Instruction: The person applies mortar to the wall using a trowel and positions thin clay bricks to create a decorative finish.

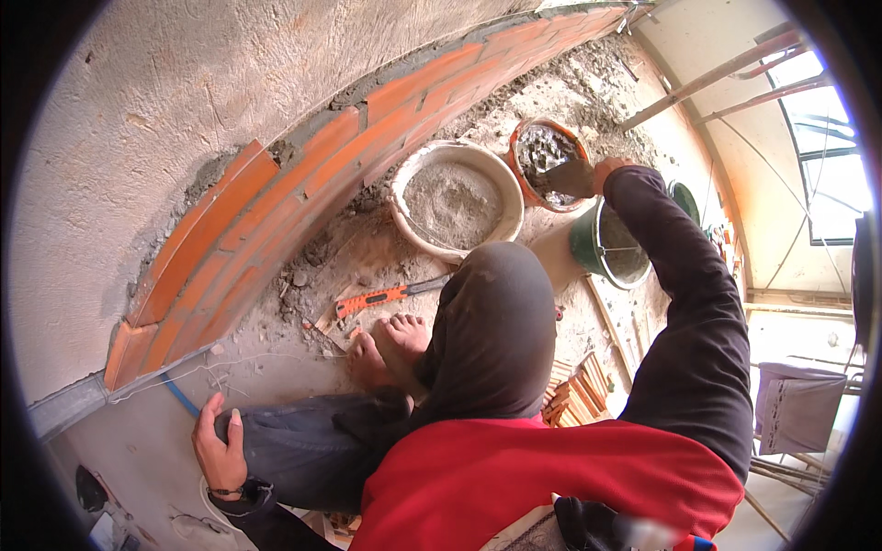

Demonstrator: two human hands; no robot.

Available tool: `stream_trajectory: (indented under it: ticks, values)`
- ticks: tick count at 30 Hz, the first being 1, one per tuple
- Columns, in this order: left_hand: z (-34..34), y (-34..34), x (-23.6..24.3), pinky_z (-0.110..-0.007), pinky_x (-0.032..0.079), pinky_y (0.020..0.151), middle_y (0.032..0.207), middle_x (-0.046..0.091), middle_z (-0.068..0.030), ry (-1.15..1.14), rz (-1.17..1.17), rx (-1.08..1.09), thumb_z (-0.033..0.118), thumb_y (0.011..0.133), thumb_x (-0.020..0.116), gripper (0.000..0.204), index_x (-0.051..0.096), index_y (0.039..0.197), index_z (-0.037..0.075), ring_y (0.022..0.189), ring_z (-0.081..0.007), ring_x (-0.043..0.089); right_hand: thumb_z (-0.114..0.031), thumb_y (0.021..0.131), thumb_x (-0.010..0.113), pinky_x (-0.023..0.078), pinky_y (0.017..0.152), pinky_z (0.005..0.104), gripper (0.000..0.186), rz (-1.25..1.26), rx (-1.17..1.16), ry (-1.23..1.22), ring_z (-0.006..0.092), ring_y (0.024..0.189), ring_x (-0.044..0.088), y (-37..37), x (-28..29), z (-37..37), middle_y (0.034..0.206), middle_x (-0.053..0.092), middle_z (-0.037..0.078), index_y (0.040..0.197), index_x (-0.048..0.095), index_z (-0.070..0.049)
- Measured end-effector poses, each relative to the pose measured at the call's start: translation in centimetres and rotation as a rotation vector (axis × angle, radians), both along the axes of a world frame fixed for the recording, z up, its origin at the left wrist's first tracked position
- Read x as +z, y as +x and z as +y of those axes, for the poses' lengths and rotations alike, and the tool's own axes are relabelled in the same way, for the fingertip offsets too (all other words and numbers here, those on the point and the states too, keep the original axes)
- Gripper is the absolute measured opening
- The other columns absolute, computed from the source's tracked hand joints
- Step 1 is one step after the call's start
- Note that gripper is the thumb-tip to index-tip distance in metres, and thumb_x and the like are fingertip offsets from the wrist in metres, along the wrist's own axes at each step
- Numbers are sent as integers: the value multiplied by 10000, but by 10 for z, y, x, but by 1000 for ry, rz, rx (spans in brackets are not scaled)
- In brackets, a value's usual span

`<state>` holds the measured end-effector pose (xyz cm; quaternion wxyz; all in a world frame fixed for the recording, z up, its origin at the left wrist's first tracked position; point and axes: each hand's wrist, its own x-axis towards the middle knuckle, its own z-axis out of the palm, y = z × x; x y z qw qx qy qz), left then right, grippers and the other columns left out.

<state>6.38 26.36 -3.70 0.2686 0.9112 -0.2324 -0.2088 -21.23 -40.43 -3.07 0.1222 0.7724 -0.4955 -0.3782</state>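
A trowel is gripped in the right hand, its blade held over an orange bucket of wet mortar, apparently placed within easy reach. Beside it, a pale basin is set near the brick wall. The left hand, fingers spread, is rested against the left knee, seemingly for balance. No lettering can be clearly read.

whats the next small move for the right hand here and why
Probably a scoop with the trowel into the wet grey mix: the right hand grips the trowel, whose blade appears over the orange bucket holding that mix.
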Motion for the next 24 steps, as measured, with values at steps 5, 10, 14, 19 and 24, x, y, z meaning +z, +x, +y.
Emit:
stream_trajectory:
  ticks: [5, 10, 14, 19, 24]
  values:
    - [-4, 0, 3, -421, 449, 954, 1156, 643, -211, 7, -2, -10, 201, 886, 637, 428, 573, 1230, -45, 1074, -358, 604, -305, 861, 601, 518, 927, 425, 355, 54, 56, 37, 316, 1133, 632, 0, 0, 2, 1202, 671, 116, 1153, 700, -129]
    - [-4, 1, 1, -419, 453, 947, 1158, 643, -209, -10, 11, 3, 202, 883, 640, 428, 575, 1229, -42, 1063, -360, 611, -306, 848, 582, 512, 919, 427, 341, -102, 30, -22, 347, 1077, 648, -20, -10, -3, 1119, 688, 160, 1060, 732, -86]
    - [-2, 1, 5, -416, 456, 942, 1156, 644, -209, 1, 4, 7, 196, 881, 641, 423, 577, 1226, -41, 1062, -360, 610, -305, 851, 562, 517, 906, 448, 346, -112, 68, 37, 358, 1068, 650, -9, 3, 20, 1132, 682, 166, 1072, 727, -96]
    - [-3, 3, -1, -417, 458, 935, 1153, 645, -209, -23, -2, -28, 189, 878, 640, 417, 580, 1220, -42, 1051, -360, 610, -374, 890, 529, 510, 930, 441, 396, -47, 36, 146, 357, 1093, 638, -30, -17, -6, 1142, 677, 172, 1099, 716, -94]
    - [1, 2, 2, -412, 461, 934, 1154, 647, -203, -6, -1, -20, 172, 878, 633, 402, 583, 1215, -42, 1052, -349, 612, -382, 850, 567, 508, 892, 447, 371, -149, 198, 109, 361, 963, 669, -44, -17, -14, 987, 699, 205, 961, 746, -76]
